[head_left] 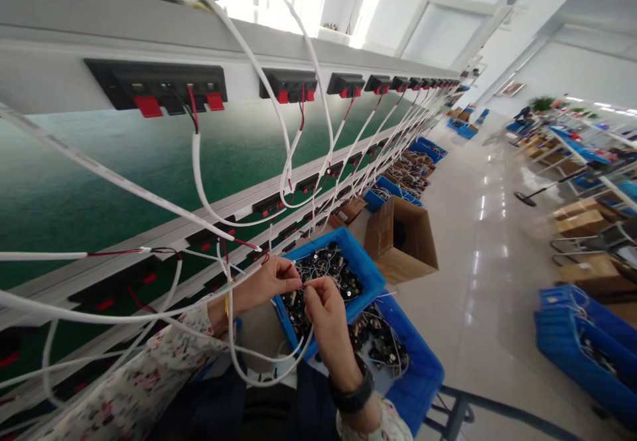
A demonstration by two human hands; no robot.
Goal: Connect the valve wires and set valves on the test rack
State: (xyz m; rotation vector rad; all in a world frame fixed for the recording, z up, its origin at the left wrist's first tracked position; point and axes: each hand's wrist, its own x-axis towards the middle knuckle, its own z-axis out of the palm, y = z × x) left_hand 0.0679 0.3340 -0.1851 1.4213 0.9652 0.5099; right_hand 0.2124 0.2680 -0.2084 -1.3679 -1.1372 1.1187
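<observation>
Both hands meet over a blue crate (365, 275) of black parts and thin wires. My left hand (271, 280) reaches from the left, thumb and fingers pinched at a thin wire end. Close beside it, my right hand (326, 312) pinches with thumb and forefinger at the same spot, a dark red bit of wire showing between the fingertips. A white cable (269, 382) loops below the hands and runs up toward my right hand. Other white cables with red and black ends hang around my left forearm from black terminal blocks (159, 83) with red tabs.
Grey rails (249, 50) with rows of terminals run along the left. A second blue crate (423, 368) sits below right, an open cardboard box (398, 239) beyond. More crates and cartons line the floor; benches stand at the far right.
</observation>
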